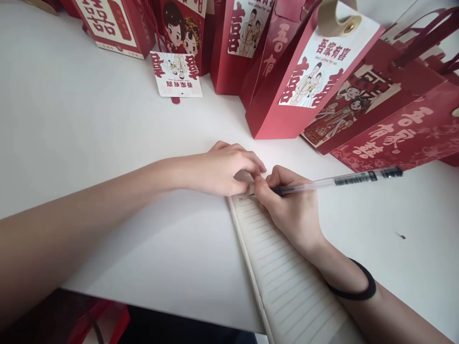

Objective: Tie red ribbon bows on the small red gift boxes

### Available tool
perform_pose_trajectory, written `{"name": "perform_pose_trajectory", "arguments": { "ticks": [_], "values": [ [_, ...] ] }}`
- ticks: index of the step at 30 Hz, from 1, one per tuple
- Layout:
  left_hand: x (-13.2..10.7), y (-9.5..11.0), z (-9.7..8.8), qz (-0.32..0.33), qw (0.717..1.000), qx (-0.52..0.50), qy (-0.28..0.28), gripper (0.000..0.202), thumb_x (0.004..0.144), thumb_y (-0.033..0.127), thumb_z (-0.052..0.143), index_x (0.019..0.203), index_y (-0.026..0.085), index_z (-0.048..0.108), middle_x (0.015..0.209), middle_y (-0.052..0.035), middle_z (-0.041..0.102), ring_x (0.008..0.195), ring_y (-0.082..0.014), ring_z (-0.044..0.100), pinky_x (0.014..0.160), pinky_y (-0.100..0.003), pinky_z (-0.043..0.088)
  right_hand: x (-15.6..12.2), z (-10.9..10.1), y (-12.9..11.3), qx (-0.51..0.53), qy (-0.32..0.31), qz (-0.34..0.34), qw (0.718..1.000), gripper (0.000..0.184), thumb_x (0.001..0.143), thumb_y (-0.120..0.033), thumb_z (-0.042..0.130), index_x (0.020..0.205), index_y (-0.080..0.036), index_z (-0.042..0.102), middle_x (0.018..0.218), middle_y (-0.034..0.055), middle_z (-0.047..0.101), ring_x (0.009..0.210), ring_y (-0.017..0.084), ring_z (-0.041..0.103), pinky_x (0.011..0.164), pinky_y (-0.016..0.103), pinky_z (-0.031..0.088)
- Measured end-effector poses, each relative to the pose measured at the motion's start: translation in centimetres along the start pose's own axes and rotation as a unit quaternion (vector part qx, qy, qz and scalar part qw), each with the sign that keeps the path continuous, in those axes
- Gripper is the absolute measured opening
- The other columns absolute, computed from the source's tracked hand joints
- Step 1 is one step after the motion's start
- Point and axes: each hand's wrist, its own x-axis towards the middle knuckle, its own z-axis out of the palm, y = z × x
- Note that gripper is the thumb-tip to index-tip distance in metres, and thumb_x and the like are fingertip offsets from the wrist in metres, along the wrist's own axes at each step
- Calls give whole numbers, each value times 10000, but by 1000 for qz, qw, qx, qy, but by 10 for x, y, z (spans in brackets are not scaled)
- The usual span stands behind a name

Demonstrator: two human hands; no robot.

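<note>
A lined notebook point(283, 267) lies on the white table, slanting from the centre down to the bottom edge. My right hand point(287, 205) is closed round a clear gel pen point(322, 183) with a black end, its tip down near the first lines of the page. A small bit of writing shows by the tip, too small to read. My left hand point(229, 167) rests at the notebook's top left corner, fingers spread and slightly curled over the page top, close to the right fingertips. A black band point(371, 282) circles my right wrist.
Several red gift boxes and bags stand along the back, including a tall box point(276, 114) with a white label and a patterned bag point(401, 129) at right. A white tag point(178, 81) hangs at back left. A tiny dark speck point(403, 237) lies on the white table point(89, 119).
</note>
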Motion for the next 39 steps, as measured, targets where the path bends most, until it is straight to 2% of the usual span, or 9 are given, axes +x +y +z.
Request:
{"name": "perform_pose_trajectory", "arguments": {
  "ticks": [10,22,30,32,34,37,39],
  "values": [
    [2,1,8,-16,999,-18,37,142,736,247,562,840,229,658,1157,50,599,1181,-279,440,1051,-471,210,-1,0,-2,-53,-12,-18,998,328,779,-170,549,517,-193,352,488,-60,355,476,73,314,416,183,279],
    [1,4,8,-16,998,-17,52,163,738,242,550,845,221,670,1137,38,612,1140,-235,473,1055,-441,209,-1,-1,-5,-71,6,-20,997,332,768,-129,537,511,-194,337,470,-73,344,443,70,298,400,193,262],
    [2,2,10,-7,997,-35,68,158,708,205,562,798,232,688,1122,46,627,1125,-239,498,1062,-438,205,-1,-1,-6,-55,6,-12,998,326,765,-120,521,511,-195,331,462,-76,343,439,68,292,407,193,257],
    [2,2,10,-7,996,-45,73,161,696,202,570,792,238,694,1118,51,633,1142,-251,495,1069,-443,202,-2,-2,-4,-19,12,7,1000,330,748,-116,526,513,-198,310,464,-76,326,437,68,281,403,193,251],
    [2,2,10,-8,995,-54,78,169,683,190,581,783,248,704,1118,57,639,1157,-262,497,1078,-446,199,-2,-4,1,66,32,46,996,339,754,-123,529,527,-206,291,455,-80,315,417,68,277,390,193,250],
    [0,1,9,1,993,-73,92,182,655,142,606,744,254,718,1099,46,660,1136,-273,534,1073,-449,223,-5,-7,11,226,40,85,970,357,816,-197,548,561,-215,299,425,-88,314,379,74,279,365,194,245],
    [-1,0,10,16,990,-91,109,187,635,107,626,718,247,718,1050,25,687,1091,-272,573,1053,-437,269,-6,-8,17,279,16,91,956,381,845,-284,574,576,-216,314,419,-87,326,371,75,279,356,193,232]
  ]
}}
